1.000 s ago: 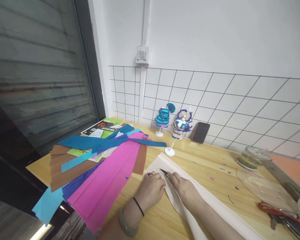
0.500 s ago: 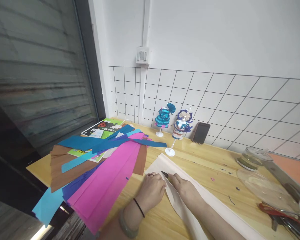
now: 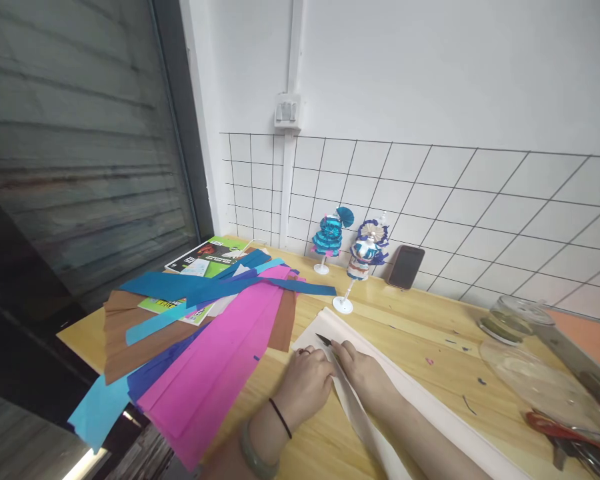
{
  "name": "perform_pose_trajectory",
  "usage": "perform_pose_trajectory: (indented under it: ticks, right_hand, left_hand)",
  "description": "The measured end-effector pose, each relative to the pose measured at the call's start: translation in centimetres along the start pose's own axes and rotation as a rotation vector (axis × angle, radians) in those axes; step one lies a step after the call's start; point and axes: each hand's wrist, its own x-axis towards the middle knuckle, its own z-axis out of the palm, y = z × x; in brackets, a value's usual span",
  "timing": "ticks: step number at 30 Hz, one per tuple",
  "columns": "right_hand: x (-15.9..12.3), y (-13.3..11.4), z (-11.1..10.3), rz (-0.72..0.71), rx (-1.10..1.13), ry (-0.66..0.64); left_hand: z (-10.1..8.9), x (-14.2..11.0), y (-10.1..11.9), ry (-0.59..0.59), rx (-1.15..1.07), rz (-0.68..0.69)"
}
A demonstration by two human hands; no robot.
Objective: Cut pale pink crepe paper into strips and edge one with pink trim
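Observation:
A long off-white sheet of crepe paper (image 3: 403, 387) lies aslant on the table, split lengthwise near my hands into a wider part and a narrow strip (image 3: 353, 417). The fingers of my left hand (image 3: 307, 380) are closed on the narrow strip's edge. My right hand (image 3: 363, 370) rests over the paper, its fingers wrapped round a tool whose dark pointed blade (image 3: 324, 339) sticks out past the fingertips towards the upper left. Its handle is hidden in the hand, so I cannot tell whether it is a knife or scissors. Both hands are close together, nearly touching.
Pink paper (image 3: 215, 347), brown paper (image 3: 123, 333) and blue paper (image 3: 155, 285) lie heaped at left over booklets (image 3: 215, 250). Behind stand two decorated stemmed ornaments (image 3: 329, 237) and a phone (image 3: 405, 267). At right are a clear container (image 3: 510, 320) and red-handled tools (image 3: 555, 427).
The dark blade now shows more of its length and points farther up and left over the paper. My left hand keeps its hold. The whole view has shifted slightly.

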Motion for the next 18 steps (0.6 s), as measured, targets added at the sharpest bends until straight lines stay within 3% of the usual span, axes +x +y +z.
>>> perform_pose_trajectory:
  ticks: [18]
  right_hand:
    - [0.08,-0.39,-0.46,-0.02,0.061,-0.019]
  left_hand:
    - [-0.32,-0.1,0.25,-0.016,0.01,-0.003]
